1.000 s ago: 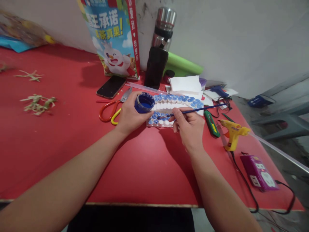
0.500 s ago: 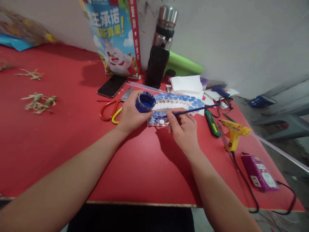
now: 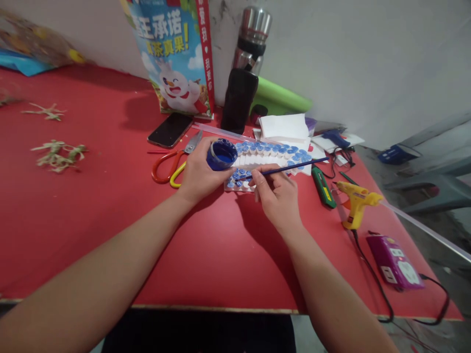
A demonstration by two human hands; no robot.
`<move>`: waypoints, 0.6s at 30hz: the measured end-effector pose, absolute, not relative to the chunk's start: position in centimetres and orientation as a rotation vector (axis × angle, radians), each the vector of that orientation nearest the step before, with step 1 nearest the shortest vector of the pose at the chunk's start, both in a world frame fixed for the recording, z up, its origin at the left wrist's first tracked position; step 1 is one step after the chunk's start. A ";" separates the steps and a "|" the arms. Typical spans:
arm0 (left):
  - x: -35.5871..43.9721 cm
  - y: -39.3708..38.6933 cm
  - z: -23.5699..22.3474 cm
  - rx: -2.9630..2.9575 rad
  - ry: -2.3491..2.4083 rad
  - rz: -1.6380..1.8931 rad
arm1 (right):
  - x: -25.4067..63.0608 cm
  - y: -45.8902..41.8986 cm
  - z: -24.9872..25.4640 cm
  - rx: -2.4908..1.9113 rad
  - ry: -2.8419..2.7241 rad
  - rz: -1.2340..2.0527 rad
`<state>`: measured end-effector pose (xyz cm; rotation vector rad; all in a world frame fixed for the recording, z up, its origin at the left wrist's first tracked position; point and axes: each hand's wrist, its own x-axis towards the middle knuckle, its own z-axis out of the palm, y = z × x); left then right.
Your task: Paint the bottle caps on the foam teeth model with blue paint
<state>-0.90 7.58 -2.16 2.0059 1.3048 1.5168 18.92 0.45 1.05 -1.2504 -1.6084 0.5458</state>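
My left hand [image 3: 200, 171] is wrapped round a small jar of blue paint [image 3: 222, 155], tilted so its open mouth shows. In my right hand [image 3: 276, 196] a slim dark blue paintbrush [image 3: 294, 167] is pinched between thumb and fingers. Its tip points left onto a white piece [image 3: 240, 189] topped with several small round discs, most of them painted blue. Behind both hands curves a row of blue-topped white discs [image 3: 272, 148] on a white base. My right fingers cover part of the near discs.
Orange-and-yellow scissors [image 3: 165, 169] and a phone [image 3: 171, 130] lie left of the jar. A green cutter [image 3: 324, 188], yellow glue gun [image 3: 356, 201] and purple power box [image 3: 395, 262] are on the right. A printed bag [image 3: 176, 63] and black bottle [image 3: 239, 100] stand behind.
My right hand and the brush have shifted slightly left, and the brush's far end has come in a little. The left hand holds the jar in the same place.
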 end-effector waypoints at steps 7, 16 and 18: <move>-0.9 7.8 -2.4 2.008 1.254 1.567 | 18.9 0.5 1.0 -1.221 -1.628 0.558; -0.9 8.0 -2.6 2.010 1.212 1.580 | 19.0 0.5 1.1 -1.215 -1.648 0.538; -0.9 7.9 -2.6 2.013 1.217 1.576 | 19.1 0.5 1.1 -1.233 -1.635 0.539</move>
